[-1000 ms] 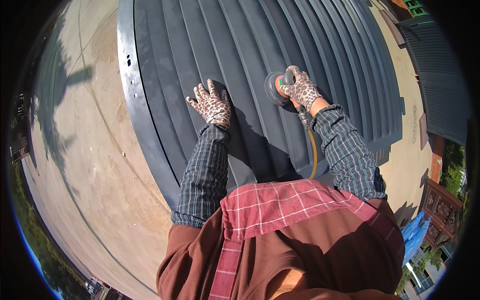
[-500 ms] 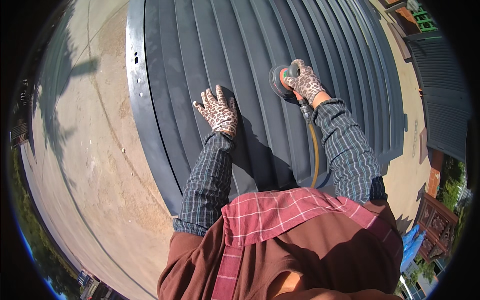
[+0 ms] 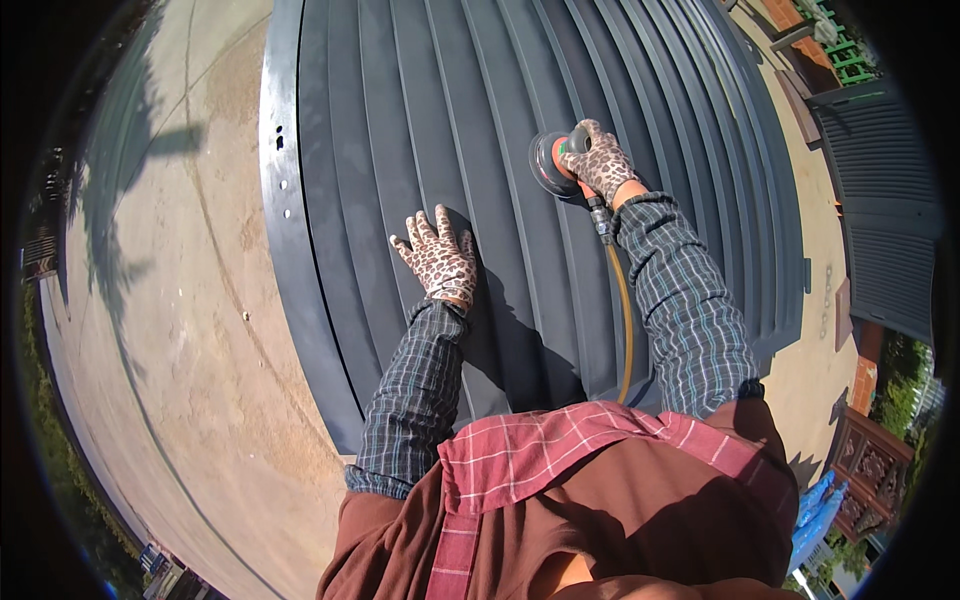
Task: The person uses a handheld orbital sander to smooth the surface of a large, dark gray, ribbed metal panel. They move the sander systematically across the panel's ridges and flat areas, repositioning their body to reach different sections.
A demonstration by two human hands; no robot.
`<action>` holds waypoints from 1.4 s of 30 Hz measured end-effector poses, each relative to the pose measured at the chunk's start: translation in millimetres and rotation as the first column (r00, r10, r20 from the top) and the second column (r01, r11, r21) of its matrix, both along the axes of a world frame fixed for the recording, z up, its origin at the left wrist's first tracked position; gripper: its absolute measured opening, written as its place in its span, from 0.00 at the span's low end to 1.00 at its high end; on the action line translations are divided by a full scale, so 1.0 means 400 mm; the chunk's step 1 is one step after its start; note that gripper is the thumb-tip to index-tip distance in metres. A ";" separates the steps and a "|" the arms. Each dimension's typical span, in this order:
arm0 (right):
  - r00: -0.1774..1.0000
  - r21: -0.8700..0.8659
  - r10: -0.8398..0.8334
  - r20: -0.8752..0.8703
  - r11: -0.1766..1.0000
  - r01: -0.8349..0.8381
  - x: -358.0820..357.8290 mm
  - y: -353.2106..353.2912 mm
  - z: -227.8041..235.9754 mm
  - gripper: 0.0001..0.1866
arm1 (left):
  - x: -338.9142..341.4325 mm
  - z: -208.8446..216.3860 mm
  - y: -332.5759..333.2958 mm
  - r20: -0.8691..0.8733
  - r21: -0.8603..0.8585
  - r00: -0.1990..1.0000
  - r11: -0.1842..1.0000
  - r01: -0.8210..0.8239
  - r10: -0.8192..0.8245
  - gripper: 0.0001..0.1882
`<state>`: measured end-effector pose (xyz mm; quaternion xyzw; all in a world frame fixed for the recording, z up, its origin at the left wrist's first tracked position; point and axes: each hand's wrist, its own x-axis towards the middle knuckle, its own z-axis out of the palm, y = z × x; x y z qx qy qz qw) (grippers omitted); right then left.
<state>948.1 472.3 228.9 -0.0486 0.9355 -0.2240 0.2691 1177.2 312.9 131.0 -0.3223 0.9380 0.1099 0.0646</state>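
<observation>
Brown cloth is covering me closest in, with a red checked apron (image 3: pixel 520 465) lying over it from five to seven o'clock, and dark plaid sleeves (image 3: pixel 680 290) are wrapping both my forearms. Just above the middle of my view, toward eleven o'clock, my left hand (image 3: pixel 440 268) is resting palm down in a leopard-spotted glove, fingers spreading wide and gripping nothing. Out at one o'clock my right hand (image 3: pixel 603 165), gloved alike, is closing around the top of a round sander (image 3: pixel 548 160), orange-bodied with a dark disc that is facing down onto the metal. From its metal fitting (image 3: pixel 600 222) a yellowish hose (image 3: pixel 627 330) is running back toward me, passing four o'clock and disappearing behind the apron. Beneath both hands a dark grey ribbed panel (image 3: pixel 480 130) is stretching away to twelve o'clock, and my shadow (image 3: pixel 520 350) is falling across its near part. Along its left side, at ten o'clock, a flat edge strip (image 3: pixel 293 240) is showing small holes. Beyond that, pale concrete (image 3: pixel 250 370) is spreading out at nine o'clock. Farther off, another grey ribbed panel (image 3: pixel 890 200) is standing out between two and three o'clock, while dark carved wood (image 3: pixel 870 465) and bright blue sheeting (image 3: pixel 815 520) are sitting near four o'clock.
</observation>
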 end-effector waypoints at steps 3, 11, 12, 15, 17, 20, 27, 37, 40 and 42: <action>1.000 0.011 0.002 -0.009 1.000 -0.002 -0.025 -0.018 0.016 0.36 | 0.000 0.006 0.005 -0.011 -0.009 1.000 1.000 0.002 -0.002 0.33; 0.999 -0.007 0.021 -0.028 1.000 -0.022 -0.095 -0.046 0.001 0.36 | -0.001 0.019 0.009 0.070 0.041 0.997 0.999 0.011 -0.014 0.34; 1.000 0.001 0.019 -0.021 1.000 -0.019 -0.102 -0.052 0.006 0.36 | -0.001 0.020 0.009 0.068 0.046 0.998 0.999 0.007 -0.010 0.34; 0.999 0.021 0.017 0.035 1.000 -0.017 -0.130 -0.068 0.008 0.35 | 0.010 0.022 0.013 0.055 0.046 0.998 0.999 0.011 -0.013 0.34; 0.999 0.031 0.029 0.028 0.999 -0.030 -0.153 -0.069 -0.006 0.35 | 0.022 0.024 0.020 0.063 0.044 0.998 0.999 0.016 -0.018 0.34; 0.999 0.025 0.044 0.019 0.999 -0.044 -0.178 -0.098 0.005 0.35 | 0.022 0.021 0.017 0.054 0.031 0.998 0.999 0.012 -0.014 0.34; 1.000 -0.074 0.027 0.013 0.997 -0.025 -0.261 -0.120 -0.017 0.35 | 0.024 0.027 0.029 0.060 0.009 0.998 1.000 0.018 -0.019 0.34; 0.996 -0.106 0.010 -0.091 0.994 -0.020 -0.319 -0.160 -0.048 0.37 | 0.040 0.033 0.036 0.049 -0.003 0.998 1.000 0.027 -0.027 0.34; 0.998 -0.104 0.047 -0.040 0.993 -0.051 -0.302 -0.140 -0.036 0.35 | 0.026 0.038 0.032 0.071 0.014 0.997 1.000 0.016 -0.017 0.34; 0.997 -0.106 0.061 -0.040 0.992 -0.065 -0.268 -0.131 -0.039 0.35 | 0.027 0.033 0.026 0.089 0.014 0.996 1.000 0.007 -0.008 0.34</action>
